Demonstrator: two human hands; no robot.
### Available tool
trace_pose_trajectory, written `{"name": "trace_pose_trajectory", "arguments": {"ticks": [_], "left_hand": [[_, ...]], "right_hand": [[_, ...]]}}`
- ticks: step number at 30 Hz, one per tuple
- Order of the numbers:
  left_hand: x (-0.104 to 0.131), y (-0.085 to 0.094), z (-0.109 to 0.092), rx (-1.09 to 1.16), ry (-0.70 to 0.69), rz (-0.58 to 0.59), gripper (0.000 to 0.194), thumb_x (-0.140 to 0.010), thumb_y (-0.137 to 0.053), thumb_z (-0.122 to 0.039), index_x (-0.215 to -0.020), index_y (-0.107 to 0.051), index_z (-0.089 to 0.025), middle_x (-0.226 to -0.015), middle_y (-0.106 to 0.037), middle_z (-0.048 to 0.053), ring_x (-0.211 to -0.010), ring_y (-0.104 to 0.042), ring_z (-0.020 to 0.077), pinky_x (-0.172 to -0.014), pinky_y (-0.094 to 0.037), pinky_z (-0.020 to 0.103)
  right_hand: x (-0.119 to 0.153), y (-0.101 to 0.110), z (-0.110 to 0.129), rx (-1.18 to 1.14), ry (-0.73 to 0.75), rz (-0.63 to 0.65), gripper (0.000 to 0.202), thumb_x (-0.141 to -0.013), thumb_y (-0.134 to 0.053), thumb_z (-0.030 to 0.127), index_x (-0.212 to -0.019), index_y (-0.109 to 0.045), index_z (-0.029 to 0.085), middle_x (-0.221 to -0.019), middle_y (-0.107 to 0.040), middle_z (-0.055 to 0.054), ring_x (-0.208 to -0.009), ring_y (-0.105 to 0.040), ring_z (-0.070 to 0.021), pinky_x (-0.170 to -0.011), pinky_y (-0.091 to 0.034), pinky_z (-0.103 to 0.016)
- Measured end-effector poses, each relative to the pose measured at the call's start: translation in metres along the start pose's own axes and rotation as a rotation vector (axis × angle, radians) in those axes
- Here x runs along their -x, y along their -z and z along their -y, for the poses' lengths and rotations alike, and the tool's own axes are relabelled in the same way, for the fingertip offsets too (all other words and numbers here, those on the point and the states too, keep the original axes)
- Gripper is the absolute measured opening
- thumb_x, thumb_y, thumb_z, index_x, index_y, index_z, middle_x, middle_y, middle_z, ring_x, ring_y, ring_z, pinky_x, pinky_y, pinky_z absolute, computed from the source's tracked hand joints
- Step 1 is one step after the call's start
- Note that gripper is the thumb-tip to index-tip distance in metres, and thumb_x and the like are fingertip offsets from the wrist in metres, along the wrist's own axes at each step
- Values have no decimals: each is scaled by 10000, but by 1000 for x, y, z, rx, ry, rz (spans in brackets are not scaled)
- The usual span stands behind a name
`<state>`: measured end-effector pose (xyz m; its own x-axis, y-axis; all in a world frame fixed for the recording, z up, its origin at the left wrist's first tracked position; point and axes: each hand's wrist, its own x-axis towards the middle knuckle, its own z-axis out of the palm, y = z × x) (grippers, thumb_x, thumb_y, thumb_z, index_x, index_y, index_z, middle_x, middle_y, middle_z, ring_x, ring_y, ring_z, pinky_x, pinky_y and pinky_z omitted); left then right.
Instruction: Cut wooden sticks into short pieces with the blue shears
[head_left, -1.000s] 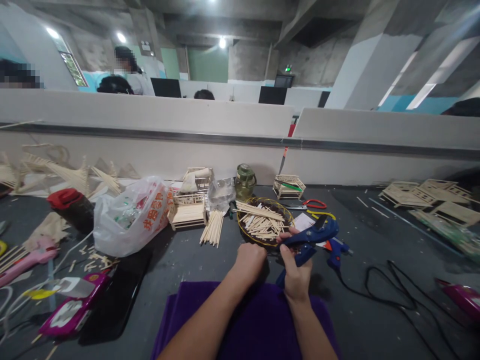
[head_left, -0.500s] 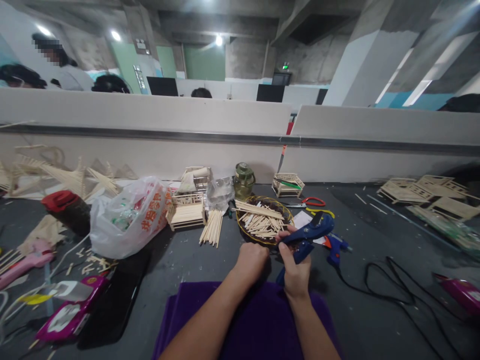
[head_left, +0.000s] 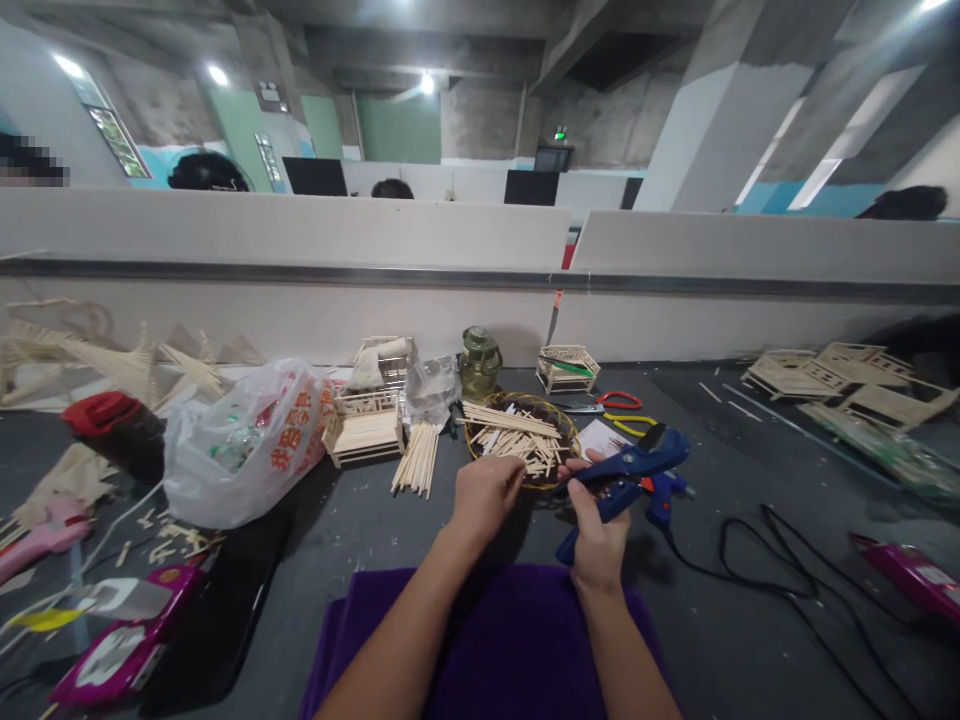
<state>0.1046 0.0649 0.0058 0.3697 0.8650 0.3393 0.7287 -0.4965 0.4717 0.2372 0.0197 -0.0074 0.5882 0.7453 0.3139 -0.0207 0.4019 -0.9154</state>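
Observation:
My right hand [head_left: 600, 525] is wrapped round a dark blue cutter-like tool [head_left: 634, 460], whose head points to the upper right. My left hand [head_left: 487, 492] is closed at the near left edge of a round basket [head_left: 574, 432] of short wooden sticks [head_left: 517, 435]; what its fingers hold, if anything, is hidden. A second blue tool, a glue gun [head_left: 664, 497] with a black cord, lies just beyond my right hand. Below both hands is a folded purple cloth [head_left: 517, 650]. A bundle of longer sticks [head_left: 417, 460] lies left of the basket.
Small stick-built furniture [head_left: 365, 430] stands behind the bundle, near a green jar [head_left: 480, 362]. A white plastic bag [head_left: 244, 445], a black phone-like slab [head_left: 217, 620] and a pink glue gun [head_left: 49, 535] are at left. Red-handled scissors [head_left: 621, 400] lie behind the basket; a cord [head_left: 780, 590] loops at right.
My left hand has moved up and slightly left, toward the basket. The blue tool in my right hand has shifted a little right. The whole view has turned slightly.

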Motion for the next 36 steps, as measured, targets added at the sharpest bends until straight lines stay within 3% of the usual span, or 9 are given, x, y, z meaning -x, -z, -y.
{"name": "trace_pose_trajectory", "arguments": {"ticks": [3, 7, 10, 15, 20, 27, 33, 36], "left_hand": [[-12, 2, 6, 88, -19, -84, 205, -872, -515, -206, -960, -698, -240, -906, -685, 35, -895, -592, 164, -771, -438, 258], [-22, 2, 12, 38, 19, -90, 169, -826, -570, -163, -902, -701, -236, -899, -651, 40, -900, -552, 188, -782, -441, 292], [-28, 1, 15, -50, 34, -36, 58, -754, -664, -185, -772, -695, -231, -879, -620, 53, -901, -526, 215, -765, -451, 306], [-45, -6, 10, -155, -31, 129, 37, -702, -685, -184, -680, -712, -199, -842, -623, 93, -956, -537, 255, -786, -468, 324], [-60, -13, -1, -285, -92, 261, 161, -751, -600, -226, -795, -731, -144, -885, -659, 145, -915, -600, 273, -779, -490, 353], [-66, -20, -9, -315, -123, 332, 216, -791, -518, -155, -899, -702, -126, -989, -660, 164, -1001, -605, 284, -829, -490, 374], [-74, -26, -7, -348, -64, 376, 279, -755, -613, -271, -943, -686, -79, -1015, -661, 203, -997, -615, 319, -802, -509, 378], [-77, -26, -5, -350, -28, 382, 289, -820, -535, -283, -977, -671, -82, -1025, -669, 197, -966, -633, 303, -794, -509, 378]], "right_hand": [[-1, -1, -4, 5, -9, -15, 450, -757, -647, 354, -1160, -541, 184, -979, -624, -64, -852, -610, -193, -845, -473, -407], [-4, -1, -10, 27, -22, -31, 457, -755, -647, 368, -1156, -527, 185, -978, -622, -62, -860, -608, -195, -850, -471, -409], [-6, 1, -11, 41, -21, -65, 453, -761, -638, 370, -1160, -525, 186, -975, -627, -60, -852, -610, -193, -862, -463, -411], [-8, 4, -10, 23, -41, -76, 440, -764, -634, 365, -1152, -523, 188, -971, -624, -54, -857, -614, -195, -848, -474, -404], [-7, 5, -10, 10, -52, -49, 412, -777, -621, 360, -1140, -528, 187, -974, -617, -53, -858, -613, -194, -860, -472, -413], [0, -1, -6, 11, -85, 24, 454, -773, -635, 350, -1174, -509, 179, -1003, -609, -69, -892, -617, -211, -859, -469, -405], [8, -5, -7, 98, 29, 102, 403, -796, -605, 327, -1156, -509, 174, -1016, -604, -82, -918, -604, -202, -885, -469, -403], [8, -6, -9, 115, 44, 124, 370, -797, -599, 312, -1131, -520, 174, -1019, -604, -83, -908, -604, -198, -878, -470, -399]]}}
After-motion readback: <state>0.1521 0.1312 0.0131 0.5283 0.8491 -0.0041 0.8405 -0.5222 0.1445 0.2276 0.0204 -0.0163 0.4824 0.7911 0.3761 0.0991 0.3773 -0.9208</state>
